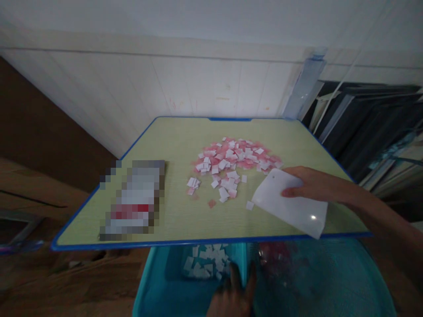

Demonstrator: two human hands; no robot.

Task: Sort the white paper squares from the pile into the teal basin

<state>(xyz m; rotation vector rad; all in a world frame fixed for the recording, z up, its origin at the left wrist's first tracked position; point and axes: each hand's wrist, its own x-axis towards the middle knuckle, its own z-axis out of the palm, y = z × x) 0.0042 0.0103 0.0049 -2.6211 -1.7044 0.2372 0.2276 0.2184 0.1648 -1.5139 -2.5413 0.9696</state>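
My right hand (310,182) grips a flat white plastic sheet (294,207) with a small hole in one corner, its thumb on top. The sheet is tilted over the right front of a pale yellow-green board (178,224) with a blue rim. Beside it lies a heap of small white and pink paper-like squares (231,154), with a few loose ones nearer the front. Below the board's front edge, my left hand (231,297) is at a teal tub (142,286) holding several white squares (208,259). Two of its fingers point forward, apart, with nothing visible between them.
On the board's left lies a pixelated oblong item (135,198). A larger teal basin (373,277) with clear plastic and something reddish stands at the lower right. Dark flat panels (360,114) lean at the right, near a clear plastic strip (304,88). A white wall (205,83) stands behind.
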